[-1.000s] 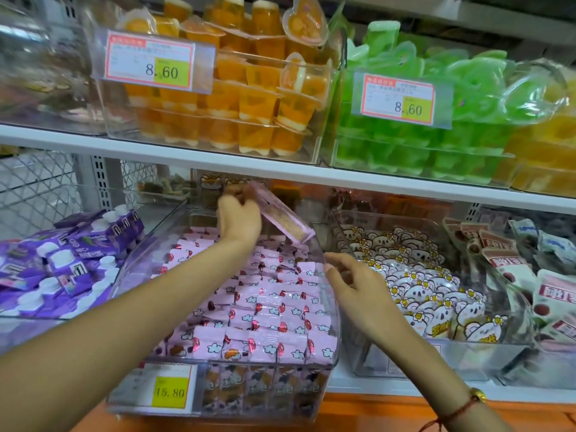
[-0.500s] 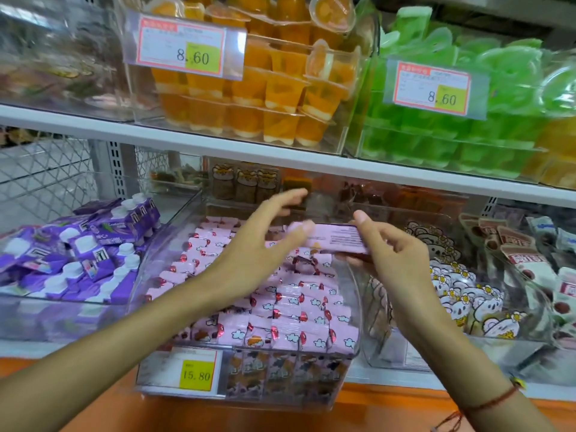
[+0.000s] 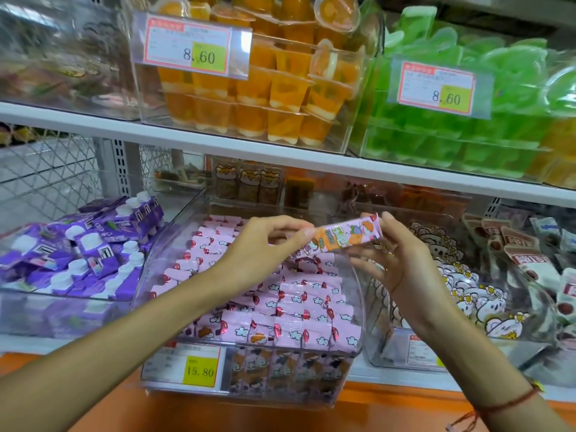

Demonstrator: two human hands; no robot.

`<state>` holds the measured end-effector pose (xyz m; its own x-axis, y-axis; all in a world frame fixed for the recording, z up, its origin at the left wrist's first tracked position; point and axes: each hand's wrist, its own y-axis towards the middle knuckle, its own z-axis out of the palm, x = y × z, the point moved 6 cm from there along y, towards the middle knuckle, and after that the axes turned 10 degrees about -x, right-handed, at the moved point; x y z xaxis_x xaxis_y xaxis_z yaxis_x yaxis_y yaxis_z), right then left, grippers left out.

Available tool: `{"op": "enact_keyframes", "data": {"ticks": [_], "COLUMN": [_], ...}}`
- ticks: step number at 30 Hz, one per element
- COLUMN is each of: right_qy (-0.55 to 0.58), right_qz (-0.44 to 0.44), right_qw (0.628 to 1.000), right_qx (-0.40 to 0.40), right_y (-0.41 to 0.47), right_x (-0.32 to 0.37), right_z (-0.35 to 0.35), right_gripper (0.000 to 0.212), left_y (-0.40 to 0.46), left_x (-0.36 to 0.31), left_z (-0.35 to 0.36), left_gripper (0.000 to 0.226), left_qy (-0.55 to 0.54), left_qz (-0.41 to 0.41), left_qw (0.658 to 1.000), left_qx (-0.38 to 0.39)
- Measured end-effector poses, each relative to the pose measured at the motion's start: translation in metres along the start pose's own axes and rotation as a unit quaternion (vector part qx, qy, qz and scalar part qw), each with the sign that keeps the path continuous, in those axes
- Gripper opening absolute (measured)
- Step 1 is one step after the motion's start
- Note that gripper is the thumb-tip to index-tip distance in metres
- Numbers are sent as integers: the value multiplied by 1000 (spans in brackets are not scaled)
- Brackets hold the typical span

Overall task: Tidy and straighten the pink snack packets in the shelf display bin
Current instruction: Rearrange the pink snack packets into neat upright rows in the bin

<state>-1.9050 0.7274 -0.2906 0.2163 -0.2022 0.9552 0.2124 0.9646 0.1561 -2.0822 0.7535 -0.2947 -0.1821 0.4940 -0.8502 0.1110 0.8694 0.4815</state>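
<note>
Landmark: clear display bin (image 3: 358, 294) holding the pink snack packets (image 3: 280, 307).

Nearest me, on the bin's front wall, a yellow price tag (image 3: 199, 371) reads 15.80; its smaller print is illegible. Through the wall below the rows I see more packets, dim and blurred.

Above the bin's middle, one long pink packet (image 3: 343, 234) is held level, clear of the rows. Left hand (image 3: 265, 241) pinches its left end between thumb and fingertips. Right hand (image 3: 402, 257) grips the right end, thumb on top, fingers curled beneath; fingertip contact is partly hidden by the packet.

A red string bracelet (image 3: 511, 403) circles the right wrist.

Left of the bin: purple pouches (image 3: 78, 254) with white caps.

Right of it: cartoon-printed packets (image 3: 467, 291), cut off by the arm.

On the shelf above the bin: orange jelly cups (image 3: 280, 98) and green jelly cups (image 3: 467, 135), smeared.
</note>
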Motion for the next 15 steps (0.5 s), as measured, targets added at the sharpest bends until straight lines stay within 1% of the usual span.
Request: {"op": "enact_keyframes", "data": {"ticks": [1, 2, 5, 7, 9, 11, 12, 13, 15], "right_qy": [-24, -48, -85, -109, -189, -300, -341, -375, -443], "right_qz": [-28, -59, -143, -183, -234, -295, -313, -321, -340], "right_qw": [999, 997, 984, 969, 940, 895, 877, 863, 827], "right_qx": [1, -9, -71, -125, -161, -150, -132, -111, -73], "right_y": [0, 1, 8, 16, 22, 25, 27, 29, 33], "right_x": [2, 3, 10, 13, 13, 11, 8, 6, 7], "right_z": [0, -1, -7, -15, -20, -16, -12, -8, 0], "right_gripper": [21, 19, 20, 21, 24, 28, 31, 34, 39], "left_y": [0, 1, 9, 15, 19, 21, 22, 23, 24], "left_x": [1, 2, 10, 19, 31, 44, 48, 51, 53], "left_z": [3, 6, 18, 26, 34, 43, 46, 48, 48], "left_gripper": [20, 20, 31, 40, 46, 47, 44, 41, 37], "left_qy": [-3, -7, 19, 89, 186, 284, 326, 352, 357], "left_qz": [0, -1, -11, -24, -25, -16, 3, 24, 46], "left_qw": [1000, 1000, 1000, 995, 981, 952, 935, 921, 914], "left_qx": [6, 11, 13, 25, 57, 113, 141, 162, 185]}}
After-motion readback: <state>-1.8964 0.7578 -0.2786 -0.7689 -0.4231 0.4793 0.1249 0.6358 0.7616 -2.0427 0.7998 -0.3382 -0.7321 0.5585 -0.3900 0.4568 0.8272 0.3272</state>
